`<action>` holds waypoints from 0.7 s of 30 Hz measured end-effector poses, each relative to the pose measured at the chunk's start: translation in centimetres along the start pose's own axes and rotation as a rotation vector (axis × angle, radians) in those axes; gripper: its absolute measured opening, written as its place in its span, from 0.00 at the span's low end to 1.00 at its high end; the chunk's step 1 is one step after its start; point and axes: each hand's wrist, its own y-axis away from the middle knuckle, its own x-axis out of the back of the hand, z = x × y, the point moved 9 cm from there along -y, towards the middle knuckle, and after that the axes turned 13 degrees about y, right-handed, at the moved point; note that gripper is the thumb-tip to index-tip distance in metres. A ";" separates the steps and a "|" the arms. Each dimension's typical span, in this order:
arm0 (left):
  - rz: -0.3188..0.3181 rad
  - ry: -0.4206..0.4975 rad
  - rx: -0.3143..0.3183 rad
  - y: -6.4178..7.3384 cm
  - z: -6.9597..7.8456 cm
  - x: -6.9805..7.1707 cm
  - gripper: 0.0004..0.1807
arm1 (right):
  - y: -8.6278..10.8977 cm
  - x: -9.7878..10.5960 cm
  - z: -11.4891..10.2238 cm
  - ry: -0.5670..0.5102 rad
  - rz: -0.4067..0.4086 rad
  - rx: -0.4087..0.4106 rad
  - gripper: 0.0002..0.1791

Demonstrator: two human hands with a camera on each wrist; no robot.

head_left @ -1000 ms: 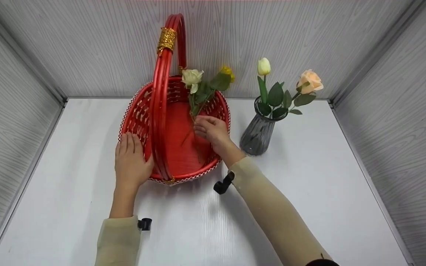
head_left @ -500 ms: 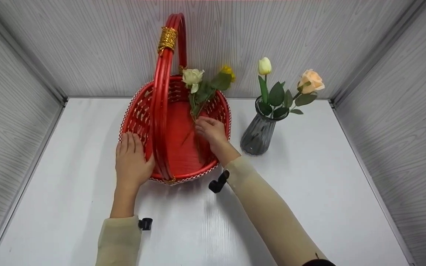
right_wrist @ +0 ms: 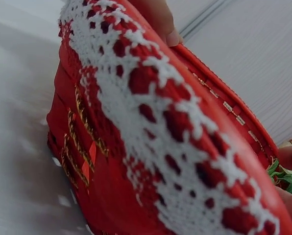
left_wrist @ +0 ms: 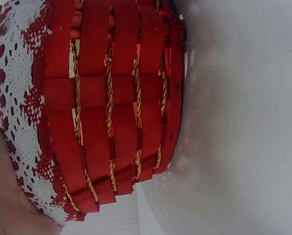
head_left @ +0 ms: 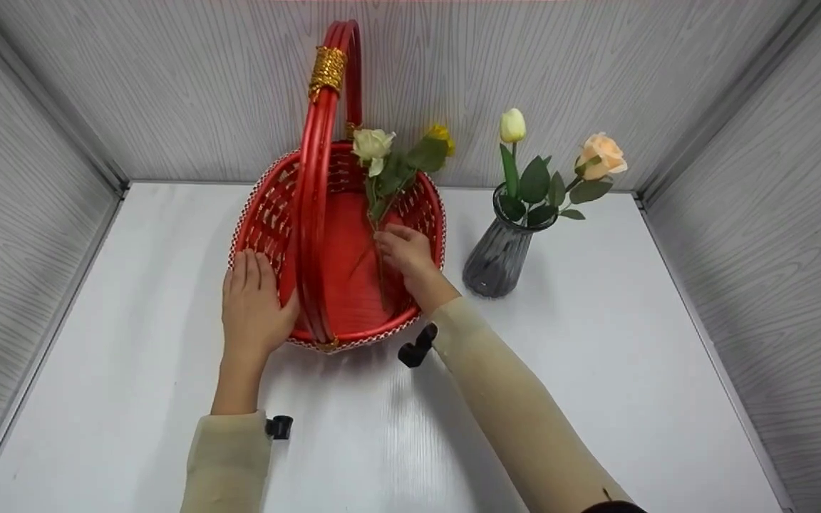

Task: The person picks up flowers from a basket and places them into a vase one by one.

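My left hand (head_left: 257, 313) rests on the left side of a red woven basket (head_left: 353, 335), fingers straight over the rim and thumb spread. In the left wrist view its palm lies against the basket's lace-trimmed edge. Inside the basket, my right hand (head_left: 410, 260) pinches flower stems (head_left: 373, 214) with bent fingers, close to where they cross. Those stems belong to a white rose (head_left: 373, 144) and a yellow flower (head_left: 440, 138) leaning on the back right rim. The right wrist view shows green leaves (right_wrist: 283, 177) by the fingers, partly hidden by the rim.
A grey ribbed glass vase (head_left: 499, 260) stands right of the basket, holding a pale yellow tulip (head_left: 513, 126) and a peach rose (head_left: 601, 155). The basket's tall handle (head_left: 316, 185) arches over it, bound in gold cord (head_left: 327, 71). Grey wood-patterned walls enclose the white table (head_left: 581, 356).
My right forearm has shifted slightly left, while its fingers stay at the stems. The left hand keeps its place on the rim; basket and flowers look nearly unchanged.
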 end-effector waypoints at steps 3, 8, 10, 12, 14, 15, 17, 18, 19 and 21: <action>-0.003 0.000 0.001 0.0 -0.1 0.0 0.44 | 0.0 -0.1 0.2 0.046 -0.015 -0.025 0.30; -0.015 -0.002 0.009 0.0 -0.2 -0.2 0.44 | 0.0 -0.4 0.6 0.063 -0.062 -0.055 0.33; -0.021 -0.005 0.009 0.0 -0.2 -0.2 0.44 | 0.0 -0.6 0.6 0.073 -0.084 -0.058 0.34; -0.025 -0.011 0.009 0.0 -0.2 -0.2 0.44 | 0.1 -0.8 0.6 0.083 -0.098 -0.057 0.34; -0.027 -0.012 0.009 0.0 -0.2 -0.2 0.44 | 0.1 -1.0 0.7 0.088 -0.111 -0.058 0.33; -0.027 -0.012 0.009 0.0 -0.3 -0.2 0.44 | 0.1 -1.1 0.7 0.084 -0.118 -0.059 0.33; -0.025 -0.009 0.013 0.1 -0.3 -0.2 0.44 | 0.0 -1.2 0.7 0.084 -0.126 -0.060 0.32; -0.026 -0.010 0.013 0.1 -0.2 -0.2 0.44 | 0.0 -1.2 0.7 0.079 -0.130 -0.063 0.32; -0.026 -0.009 0.013 0.1 -0.2 -0.1 0.44 | 0.0 -1.2 0.7 0.076 -0.129 -0.066 0.31; -0.019 -0.005 0.006 0.1 0.0 -0.1 0.44 | 0.0 -1.1 0.8 0.068 -0.127 -0.068 0.30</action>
